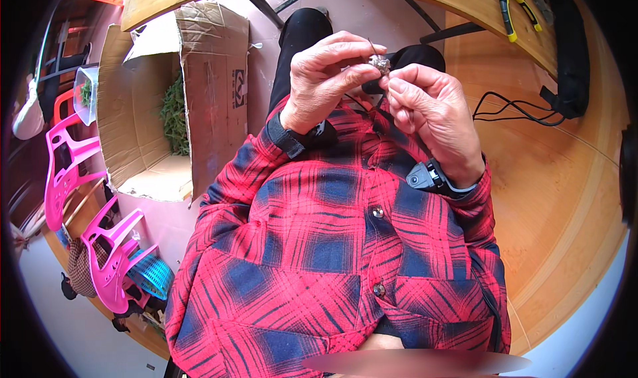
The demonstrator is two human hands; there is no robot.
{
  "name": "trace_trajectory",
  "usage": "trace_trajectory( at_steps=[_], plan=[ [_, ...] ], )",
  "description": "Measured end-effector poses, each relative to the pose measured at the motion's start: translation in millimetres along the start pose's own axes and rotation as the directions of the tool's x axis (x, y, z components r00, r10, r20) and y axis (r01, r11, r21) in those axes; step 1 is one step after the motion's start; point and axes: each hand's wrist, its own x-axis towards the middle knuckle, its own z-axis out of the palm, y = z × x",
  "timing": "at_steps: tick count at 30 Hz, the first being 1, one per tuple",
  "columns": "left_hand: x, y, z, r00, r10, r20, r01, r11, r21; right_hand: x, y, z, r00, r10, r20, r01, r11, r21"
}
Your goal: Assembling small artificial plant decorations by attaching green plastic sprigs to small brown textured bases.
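Note:
My left hand [327, 79] and my right hand [432, 115] meet in front of my chest. Between their fingertips they pinch a small silvery, glittering object [379, 63] with a thin wire stem sticking up from it. The left thumb and forefinger close on it from the left, the right fingertips touch it from below right. Both sleeves are red and blue plaid, and each wrist carries a dark band with a small device. My dark trousers show behind the hands.
An open cardboard box [212, 79] with green sprigs inside stands at my left. Pink plastic stools [100, 245] and a blue basket [151, 276] lie further left. A wooden table [551, 178] curves at my right, bearing a black cable [512, 109] and yellow-handled pliers [505, 9].

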Motion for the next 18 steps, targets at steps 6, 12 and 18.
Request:
trace_trajectory(
  at_steps=[6, 12, 18],
  plan=[
    [1.4, -5.7, -9.9, 0.975, 0.165, 0.146, -0.195, 0.955, 0.224, -6.7, -4.4, 2.9, 1.000, -0.007, -0.020, 0.004, 0.988, -0.155],
    [-4.3, 6.8, -5.6, 0.975, -0.081, 0.208, 0.044, 0.984, 0.174, -8.0, -1.0, 1.4, 1.000, 0.002, 0.004, -0.001, 0.989, -0.151],
    [-5.6, 1.5, -6.1, 0.976, -0.042, 0.214, 0.029, 0.998, 0.063, -9.9, 3.0, 1.6, 0.999, -0.054, -0.004, 0.053, 0.988, -0.143]
  ],
)
